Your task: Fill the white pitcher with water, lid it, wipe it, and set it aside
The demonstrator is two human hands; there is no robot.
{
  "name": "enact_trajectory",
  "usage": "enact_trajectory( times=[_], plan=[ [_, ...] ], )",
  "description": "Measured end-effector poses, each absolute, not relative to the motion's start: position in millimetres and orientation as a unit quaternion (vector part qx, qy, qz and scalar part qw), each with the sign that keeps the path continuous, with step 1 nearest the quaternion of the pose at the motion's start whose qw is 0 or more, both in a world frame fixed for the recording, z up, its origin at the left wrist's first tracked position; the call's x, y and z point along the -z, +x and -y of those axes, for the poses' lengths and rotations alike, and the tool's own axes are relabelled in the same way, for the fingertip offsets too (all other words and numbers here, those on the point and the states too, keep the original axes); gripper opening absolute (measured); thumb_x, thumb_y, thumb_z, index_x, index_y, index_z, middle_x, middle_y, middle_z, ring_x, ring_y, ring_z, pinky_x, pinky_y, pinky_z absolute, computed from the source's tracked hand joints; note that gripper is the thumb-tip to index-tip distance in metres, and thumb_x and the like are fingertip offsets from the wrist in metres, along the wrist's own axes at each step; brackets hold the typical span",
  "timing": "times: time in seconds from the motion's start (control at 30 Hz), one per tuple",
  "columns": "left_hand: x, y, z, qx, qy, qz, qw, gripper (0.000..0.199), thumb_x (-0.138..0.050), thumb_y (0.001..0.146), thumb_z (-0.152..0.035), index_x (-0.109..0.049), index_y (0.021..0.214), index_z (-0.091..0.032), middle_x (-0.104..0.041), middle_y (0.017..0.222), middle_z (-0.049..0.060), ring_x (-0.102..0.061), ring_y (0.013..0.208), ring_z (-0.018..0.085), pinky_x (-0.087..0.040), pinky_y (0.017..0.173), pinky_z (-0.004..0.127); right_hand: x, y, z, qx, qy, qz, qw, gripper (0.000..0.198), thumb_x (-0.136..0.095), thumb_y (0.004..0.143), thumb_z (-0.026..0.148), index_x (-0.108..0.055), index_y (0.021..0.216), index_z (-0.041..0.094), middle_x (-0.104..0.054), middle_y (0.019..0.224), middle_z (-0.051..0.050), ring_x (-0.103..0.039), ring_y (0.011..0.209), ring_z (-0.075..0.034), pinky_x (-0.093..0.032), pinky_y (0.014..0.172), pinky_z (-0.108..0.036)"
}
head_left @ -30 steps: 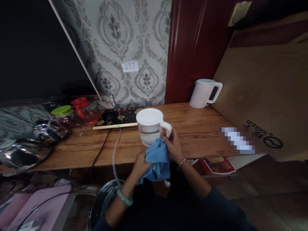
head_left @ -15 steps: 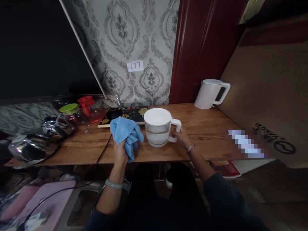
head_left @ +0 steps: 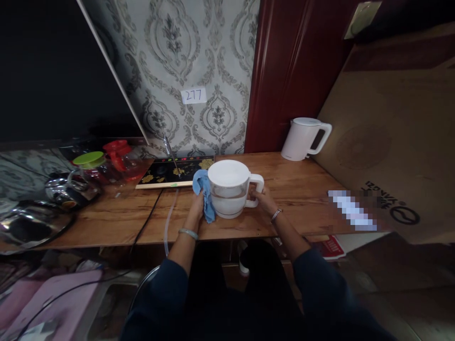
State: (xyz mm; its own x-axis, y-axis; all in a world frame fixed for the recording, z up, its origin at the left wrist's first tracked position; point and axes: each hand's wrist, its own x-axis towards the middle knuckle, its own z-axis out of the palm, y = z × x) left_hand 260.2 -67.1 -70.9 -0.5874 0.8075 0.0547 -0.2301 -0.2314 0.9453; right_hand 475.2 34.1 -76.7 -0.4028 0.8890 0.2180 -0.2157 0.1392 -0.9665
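A white-lidded clear pitcher [head_left: 229, 194] stands upright on the wooden shelf, near its front edge. My right hand [head_left: 262, 198] is closed round the pitcher's white handle. On the other side, my left hand [head_left: 196, 208] grips a blue cloth [head_left: 208, 201], which lies against the pitcher's left wall; most of the fingers are behind the cloth. Behind the left hand is a black panel with gold flowers [head_left: 167, 171], with a thin metal spout [head_left: 169, 150] rising from it.
A white electric kettle [head_left: 303, 139] stands at the back right beside a large cardboard box [head_left: 384, 132]. To the left are a red-lidded jug [head_left: 122, 158], a green-lidded jug [head_left: 93, 163] and shiny metal kettles [head_left: 24, 222]. A black cord [head_left: 147, 221] and a clear tube [head_left: 169, 222] hang over the front edge.
My left hand has moved right with the blue cloth and now presses it to the pitcher's side. My right hand stays on the handle. The view has shifted slightly.
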Motion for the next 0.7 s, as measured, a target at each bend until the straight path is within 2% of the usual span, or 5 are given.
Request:
enact_trajectory(
  times=[0.17, 0.37, 0.53, 0.6, 0.7],
  plan=[
    [74.7, 264.3, 83.7, -0.711, 0.314, -0.570, 0.267, 0.042, -0.065, 0.072, -0.048, -0.069, 0.099, -0.016, -0.071, 0.106, 0.010, -0.065, 0.102, 0.025, -0.048, 0.095, 0.041, 75.9, 474.6, -35.3, -0.578, -0.286, 0.597, 0.477, 0.020, -0.062, 0.060, 0.036, -0.053, 0.069, 0.021, -0.041, 0.047, 0.008, -0.036, 0.046, -0.009, -0.031, 0.046, -0.025],
    [81.3, 289.5, 105.4, -0.722, 0.248, -0.620, 0.181, 0.034, -0.064, 0.073, -0.043, -0.069, 0.092, -0.015, -0.072, 0.094, 0.008, -0.067, 0.091, 0.021, -0.052, 0.082, 0.034, 76.5, 475.0, -35.8, -0.563, -0.300, 0.599, 0.484, 0.022, -0.063, 0.060, 0.037, -0.047, 0.059, 0.021, -0.044, 0.048, 0.006, -0.038, 0.046, -0.009, -0.033, 0.047, -0.026],
    [83.5, 318.2, 132.1, -0.720, 0.224, -0.633, 0.176, 0.038, -0.066, 0.074, -0.050, -0.068, 0.087, -0.015, -0.072, 0.083, 0.008, -0.068, 0.087, 0.022, -0.054, 0.075, 0.032, 79.3, 473.6, -35.7, -0.546, -0.333, 0.595, 0.487, 0.020, -0.061, 0.059, 0.037, -0.048, 0.061, 0.022, -0.045, 0.049, 0.006, -0.040, 0.047, -0.010, -0.033, 0.048, -0.026],
    [85.7, 332.7, 142.1, -0.722, 0.218, -0.630, 0.185, 0.040, -0.065, 0.075, -0.052, -0.068, 0.088, -0.015, -0.072, 0.083, 0.008, -0.068, 0.087, 0.023, -0.054, 0.076, 0.033, 78.9, 472.9, -35.4, -0.537, -0.342, 0.595, 0.491, 0.018, -0.060, 0.059, 0.036, -0.051, 0.065, 0.021, -0.047, 0.049, 0.006, -0.041, 0.048, -0.011, -0.033, 0.048, -0.026],
    [94.3, 353.7, 151.4, -0.731, 0.217, -0.621, 0.184, 0.041, -0.068, 0.073, -0.050, -0.065, 0.098, -0.017, -0.071, 0.100, 0.008, -0.065, 0.099, 0.023, -0.050, 0.089, 0.036, 77.1, 472.3, -34.5, -0.523, -0.347, 0.599, 0.496, 0.018, -0.057, 0.058, 0.036, -0.053, 0.066, 0.021, -0.047, 0.049, 0.006, -0.040, 0.048, -0.011, -0.033, 0.048, -0.026]
  ],
)
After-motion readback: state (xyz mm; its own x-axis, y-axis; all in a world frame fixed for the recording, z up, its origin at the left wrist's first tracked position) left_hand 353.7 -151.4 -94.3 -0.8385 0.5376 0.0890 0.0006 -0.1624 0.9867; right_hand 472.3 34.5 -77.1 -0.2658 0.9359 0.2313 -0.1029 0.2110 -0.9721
